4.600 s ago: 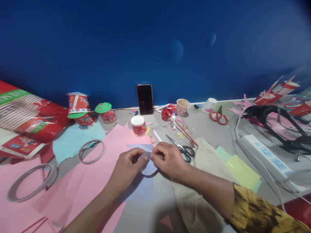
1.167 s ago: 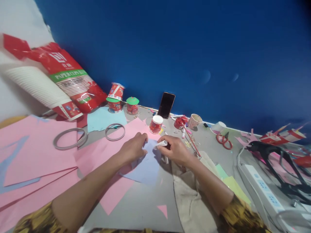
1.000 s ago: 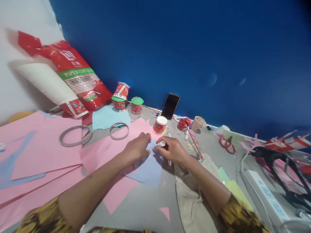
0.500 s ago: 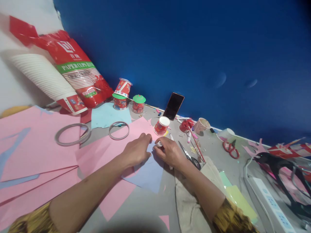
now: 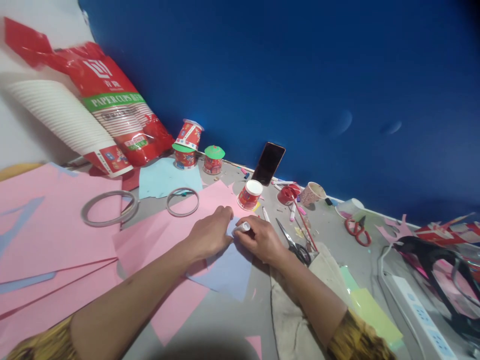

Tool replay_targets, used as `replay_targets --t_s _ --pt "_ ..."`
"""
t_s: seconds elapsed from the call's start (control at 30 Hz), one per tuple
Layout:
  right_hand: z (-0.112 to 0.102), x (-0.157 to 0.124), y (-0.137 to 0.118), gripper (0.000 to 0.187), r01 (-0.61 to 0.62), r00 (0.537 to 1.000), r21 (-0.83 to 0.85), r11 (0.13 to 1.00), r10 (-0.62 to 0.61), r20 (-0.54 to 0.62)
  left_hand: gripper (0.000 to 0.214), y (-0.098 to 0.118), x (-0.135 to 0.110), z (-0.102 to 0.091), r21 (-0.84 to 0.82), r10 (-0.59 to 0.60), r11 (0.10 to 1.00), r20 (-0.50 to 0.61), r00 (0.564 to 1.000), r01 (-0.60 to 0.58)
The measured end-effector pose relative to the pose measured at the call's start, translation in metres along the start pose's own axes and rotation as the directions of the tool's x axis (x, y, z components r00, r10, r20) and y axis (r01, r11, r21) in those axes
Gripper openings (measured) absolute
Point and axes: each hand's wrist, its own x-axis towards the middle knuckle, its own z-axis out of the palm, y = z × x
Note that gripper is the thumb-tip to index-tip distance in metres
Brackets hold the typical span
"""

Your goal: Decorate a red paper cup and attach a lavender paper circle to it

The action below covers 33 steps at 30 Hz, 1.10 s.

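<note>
Fingers of the right hand (image 5: pixel 260 240) are closed around a small white tube (image 5: pixel 243 227). One round end of the tube pokes out of the fist. It is just above the pale blue paper (image 5: pixel 232 275), in the gap between the two hands, and its other end is hidden. The left hand (image 5: pixel 213 232) is right next to it, low over the same blue paper, with its fingers bent. You cannot tell if they pinch the paper or just press on it.

The blue paper lies on the grey table (image 5: pixel 225 327), partly on top of a big pink paper (image 5: pixel 204 200). Just past the hands stands a red cup (image 5: pixel 248 197) with a white top. To the right of the right hand lie black scissors (image 5: pixel 293 245), near a thin red stick (image 5: pixel 307 230). A tan cloth (image 5: pixel 296 310) is under the right arm.

On the left side are two grey rings (image 5: pixel 182 215), near a light blue sheet (image 5: pixel 170 177). Behind them, a little cup with a green top (image 5: pixel 213 160) stands beside two red cups (image 5: pixel 187 142), one on top of the other. A dark phone (image 5: pixel 269 164) leans back by the blue wall (image 5: pixel 225 65).
</note>
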Motion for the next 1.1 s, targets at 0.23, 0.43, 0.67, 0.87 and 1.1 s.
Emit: replay_targets --t_s 0.23,0.43,0.67,0.87,1.1 --pt "-0.007 0.001 0.006 0.009 0.002 0.997 -0.044 0.999 -0.005 -0.078 0.036 0.002 -0.002 -0.004 -0.003 -0.014 1.000 0.008 1.000 0.014" --pt "-0.005 -0.008 0.005 0.005 0.062 0.998 -0.047 0.997 -0.061 0.009 0.039 0.000 0.000 -0.002 -0.010 -0.013 1.000 0.010 1.000 0.013" --pt "-0.017 -0.009 0.006 0.009 0.031 0.997 -0.076 0.997 -0.036 -0.065 0.038 0.001 0.000 -0.004 -0.005 -0.020 1.000 0.026 0.999 0.020" --pt "-0.012 -0.015 0.005 0.007 0.127 0.991 -0.092 0.988 -0.124 0.041 0.038 0.002 0.001 -0.005 -0.002 -0.011 1.000 0.034 0.999 0.012" --pt "-0.021 -0.013 0.005 0.013 0.030 0.986 -0.081 0.996 -0.043 -0.162 0.038 0.000 0.002 -0.004 -0.002 -0.007 1.000 0.034 0.999 0.007"
